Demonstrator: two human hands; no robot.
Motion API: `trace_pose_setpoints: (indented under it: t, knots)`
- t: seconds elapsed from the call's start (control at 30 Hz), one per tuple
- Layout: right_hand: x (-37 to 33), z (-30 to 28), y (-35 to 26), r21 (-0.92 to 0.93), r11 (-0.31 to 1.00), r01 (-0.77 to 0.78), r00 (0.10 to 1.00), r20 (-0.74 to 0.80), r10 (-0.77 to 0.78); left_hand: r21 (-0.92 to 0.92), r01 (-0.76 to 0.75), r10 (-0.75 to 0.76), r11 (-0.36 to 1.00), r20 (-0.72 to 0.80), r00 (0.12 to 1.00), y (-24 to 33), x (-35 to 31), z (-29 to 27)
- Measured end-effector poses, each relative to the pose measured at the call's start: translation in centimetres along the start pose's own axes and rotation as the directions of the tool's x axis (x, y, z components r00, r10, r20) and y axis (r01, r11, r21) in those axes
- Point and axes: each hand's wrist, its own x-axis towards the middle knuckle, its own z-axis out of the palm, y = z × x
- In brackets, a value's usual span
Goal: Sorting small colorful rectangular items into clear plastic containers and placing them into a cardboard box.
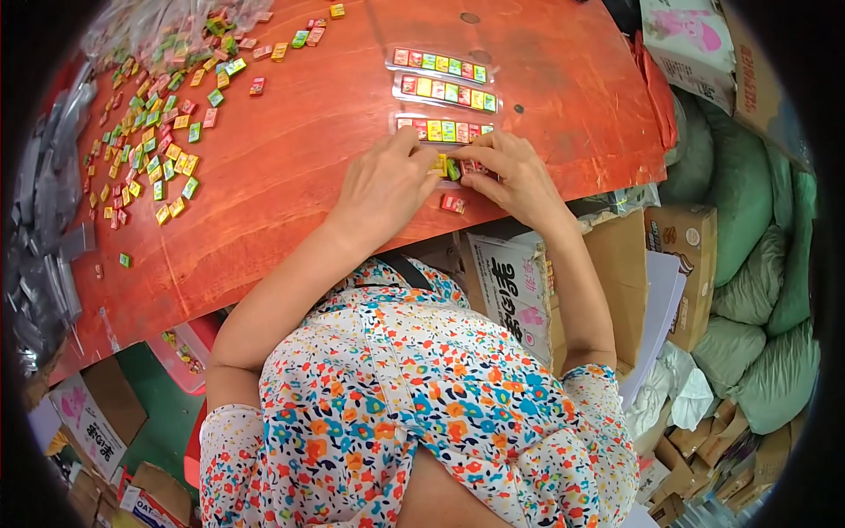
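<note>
At the near edge of the red table, both hands work over a row of little boxes partly hidden by my fingers. My right hand (515, 176) pinches a small red box (473, 166) at the row's right end. A green box (452, 168), tipped on its side, and a yellow box (440, 165) sit between the hands. My left hand (387, 185) is closed at the row's left end, its fingertips beside the yellow box; its grip is hidden. Just beyond lies a filled clear tray (449, 131) of coloured boxes. A loose red box (452, 203) rests nearer me.
Farther back are two more filled trays, a middle one (449, 91) and a far one (440, 64). Many loose boxes (167, 167) scatter across the left of the table (282, 176). Clear plastic packaging (53, 255) lines its left edge. Cartons (510, 282) and green sacks (739, 194) crowd the right.
</note>
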Motion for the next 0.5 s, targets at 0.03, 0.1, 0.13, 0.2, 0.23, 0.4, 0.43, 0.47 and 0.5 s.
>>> trace_pose_setpoints:
  t: [0.03, 0.1, 0.13, 0.2, 0.23, 0.4, 0.43, 0.47, 0.5]
  knots:
    - [0.0, -0.2, 0.0, -0.005, 1.0, -0.014, 1.0, 0.008, 0.014, 0.021, 0.007, -0.007, 1.0, 0.001, 1.0, -0.1, 0.0, -0.1]
    - [-0.2, -0.1, 0.3, -0.005, 0.999, -0.033, 0.999, 0.011, 0.034, 0.044, 0.011, -0.011, 0.999, 0.01, 1.0, -0.3, -0.1, -0.3]
    - [-0.3, 0.0, 0.8, -0.012, 1.0, -0.014, 0.999, -0.038, 0.013, 0.051, 0.017, -0.017, 0.999, 0.009, 1.0, -0.4, 0.0, -0.5]
    - [-0.5, 0.2, 1.1, -0.017, 1.0, 0.001, 0.996, -0.089, -0.003, 0.059, 0.021, -0.022, 0.998, 0.014, 1.0, -0.3, 0.2, -0.7]
    - [-0.6, 0.2, 0.9, -0.037, 0.999, 0.009, 0.995, -0.095, -0.012, 0.084, -0.004, 0.001, 0.996, 0.04, 0.999, -0.2, 0.2, -0.8]
    - [-1.2, -0.2, 0.6, -0.032, 0.999, -0.017, 0.993, -0.119, 0.013, 0.125, -0.056, 0.053, 0.991, 0.026, 0.998, 0.1, -0.3, -1.4]
    - [-1.5, -0.3, 0.8, -0.028, 1.0, -0.014, 0.994, -0.108, 0.011, 0.094, -0.112, 0.108, 0.989, 0.052, 0.993, 0.1, -0.5, -1.7]
    - [-1.7, -0.3, 1.0, -0.024, 1.0, -0.01, 0.995, -0.097, 0.007, 0.06, -0.167, 0.162, 0.984, 0.076, 0.984, 0.1, -0.7, -1.8]
    - [-1.8, -0.2, 1.0, -0.021, 1.0, -0.012, 0.995, -0.096, 0.01, 0.059, -0.166, 0.161, 0.984, 0.079, 0.984, 0.1, -0.9, -1.4]
